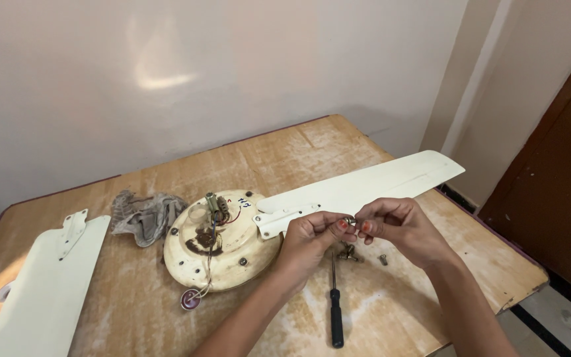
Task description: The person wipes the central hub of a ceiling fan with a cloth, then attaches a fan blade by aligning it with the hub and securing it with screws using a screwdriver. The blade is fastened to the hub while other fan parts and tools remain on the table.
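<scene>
A: Free room?
B: Bare counter [418, 291] right of the screwdriver [335, 309], and along the back edge.
A: Obstacles?
B: Motor housing [223, 241], rag [143, 215], two blades [365, 188] [47, 284], loose screws [382, 259] near the screwdriver tip.

Lying at the middle of the tabletop [133, 311]: a round fan motor housing [223, 241], with a rag [143, 218] just to its left, touching or nearly so. Stretching away from the housing to the right and rear: a fan blade [365, 188], its bracket resting on the housing's right edge. Lying well apart at the far left: a second fan blade [44, 291]. Meeting above the tabletop, right of the housing: left hand [312, 241] and right hand [401, 225], fingers [345, 226] pinching a small screw [349, 220] between them. Lying below the hands: loose screws [358, 254], and nearer the front edge, a screwdriver [335, 311]. Sitting in front of the housing: a small disc on wires [190, 299].
</scene>
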